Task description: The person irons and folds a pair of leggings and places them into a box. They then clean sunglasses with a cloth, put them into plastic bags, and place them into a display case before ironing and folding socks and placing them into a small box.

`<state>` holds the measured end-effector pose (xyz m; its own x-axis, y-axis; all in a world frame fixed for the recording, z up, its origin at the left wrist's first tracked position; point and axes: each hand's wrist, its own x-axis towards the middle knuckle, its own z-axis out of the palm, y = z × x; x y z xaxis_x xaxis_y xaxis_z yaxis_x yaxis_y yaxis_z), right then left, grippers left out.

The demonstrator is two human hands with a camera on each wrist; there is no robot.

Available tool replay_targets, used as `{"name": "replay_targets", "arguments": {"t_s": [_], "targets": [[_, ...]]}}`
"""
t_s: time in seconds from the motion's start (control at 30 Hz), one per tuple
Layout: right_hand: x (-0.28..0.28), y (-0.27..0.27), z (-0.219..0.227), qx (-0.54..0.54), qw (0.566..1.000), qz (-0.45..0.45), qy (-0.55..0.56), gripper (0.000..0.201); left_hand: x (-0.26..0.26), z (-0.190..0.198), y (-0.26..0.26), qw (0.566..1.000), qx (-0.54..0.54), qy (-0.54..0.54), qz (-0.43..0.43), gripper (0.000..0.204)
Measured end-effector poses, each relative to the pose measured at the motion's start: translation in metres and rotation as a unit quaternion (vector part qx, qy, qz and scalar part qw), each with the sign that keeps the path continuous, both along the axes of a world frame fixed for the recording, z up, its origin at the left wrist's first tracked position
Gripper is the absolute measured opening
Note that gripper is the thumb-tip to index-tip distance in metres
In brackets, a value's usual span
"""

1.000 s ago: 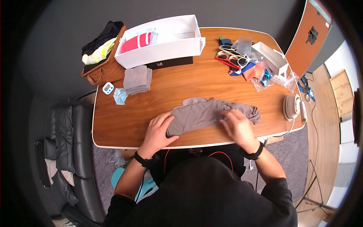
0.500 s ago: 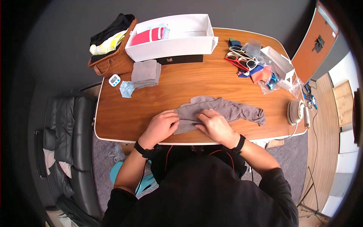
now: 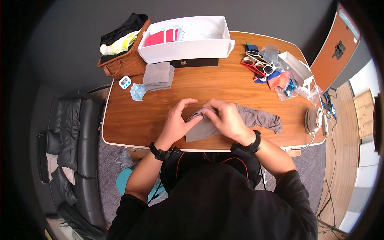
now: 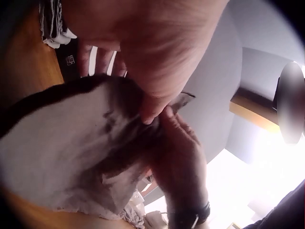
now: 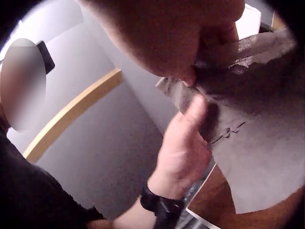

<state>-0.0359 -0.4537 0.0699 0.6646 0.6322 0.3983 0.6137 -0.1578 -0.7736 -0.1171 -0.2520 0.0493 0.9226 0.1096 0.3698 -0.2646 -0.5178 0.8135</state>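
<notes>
A long grey cloth (image 3: 200, 131) lies on the table near its front edge, its left end raised between my hands and its crumpled right end flat on the wood. My left hand (image 3: 178, 124) holds the raised edge by the thumb, the index finger stretched out past it. Close beside it, my right hand (image 3: 229, 120) pinches the same edge. In the left wrist view both thumbs meet near one corner of the hanging cloth (image 4: 57, 143). The right wrist view shows the cloth (image 5: 267, 152) draped below the hands, with the right fingers partly hidden behind it.
Folded grey cloths (image 3: 158, 75) are stacked behind, beside a pale blue piece (image 3: 138, 92) and a timer (image 3: 125, 82). A white box (image 3: 184, 50) and brown basket (image 3: 124, 64) stand at the back. Sunglasses (image 3: 256, 67) and a corded appliance (image 3: 314, 120) are at the right.
From smoothing along the cloth, my right hand has come left beside my left hand. The cloth's left part has been gathered and its edge lifted between both hands.
</notes>
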Motion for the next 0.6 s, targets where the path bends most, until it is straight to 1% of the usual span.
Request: {"name": "replay_targets", "arguments": {"t_s": [0.03,0.07,0.1,0.13,0.17,0.2,0.27,0.3,0.33,0.37,0.4,0.43,0.47,0.5,0.53,0.6], "targets": [[0.002,-0.004,0.009,0.01,0.998,0.001,0.059,0.013,0.003,-0.01,0.0,1.0,-0.027,-0.004,0.008,0.03],[0.004,-0.008,0.013,0.02,0.993,0.004,0.118,0.013,0.003,-0.015,0.0,1.0,-0.026,-0.006,0.01,0.03],[0.008,-0.013,0.013,0.031,0.99,0.009,0.136,0.013,0.0,-0.016,0.003,0.995,-0.06,0.078,-0.009,0.028],[0.011,-0.015,0.014,0.056,0.99,0.01,0.127,0.013,-0.003,-0.02,0.009,0.982,-0.093,0.161,-0.025,0.027],[0.013,-0.022,0.019,0.047,0.987,-0.001,0.156,0.013,-0.004,-0.038,0.018,0.986,-0.02,0.164,-0.014,0.023],[0.012,-0.028,0.03,0.036,0.982,-0.013,0.184,0.014,-0.008,-0.031,0.016,0.991,-0.006,0.133,-0.025,0.019],[0.014,-0.038,0.044,0.085,0.979,-0.013,0.183,0.013,-0.015,-0.011,0.018,0.981,-0.03,0.193,-0.024,0.019],[0.017,-0.044,0.049,0.09,0.976,-0.01,0.199,0.012,-0.016,-0.004,0.021,0.981,-0.029,0.191,-0.02,0.019],[0.02,-0.045,0.05,0.131,0.968,-0.008,0.215,0.011,-0.018,0.003,0.023,0.985,-0.066,0.156,-0.028,0.024],[0.022,-0.048,0.056,0.126,0.969,-0.008,0.211,0.012,-0.018,0.009,0.024,0.986,-0.103,0.121,-0.039,0.029],[0.023,-0.054,0.064,0.118,0.972,-0.015,0.204,0.012,-0.015,0.019,0.022,0.986,-0.107,0.119,-0.047,0.029],[0.025,-0.059,0.068,0.114,0.973,-0.026,0.199,0.012,-0.011,0.032,0.019,0.988,-0.095,0.09,-0.077,0.032],[0.027,-0.059,0.073,0.102,0.973,-0.017,0.206,0.013,-0.007,0.045,0.016,0.989,-0.082,0.06,-0.106,0.039],[0.029,-0.057,0.078,0.093,0.973,-0.005,0.213,0.013,-0.004,0.058,0.012,0.994,-0.006,0.053,-0.099,0.058],[0.031,-0.055,0.075,0.113,0.976,0.011,0.186,0.013,0.002,0.059,0.007,0.993,-0.007,0.048,-0.105,0.058],[0.03,-0.05,0.079,0.117,0.97,0.023,0.213,0.012,0.014,0.059,-0.009,0.99,-0.002,0.054,-0.127,0.069]]}}
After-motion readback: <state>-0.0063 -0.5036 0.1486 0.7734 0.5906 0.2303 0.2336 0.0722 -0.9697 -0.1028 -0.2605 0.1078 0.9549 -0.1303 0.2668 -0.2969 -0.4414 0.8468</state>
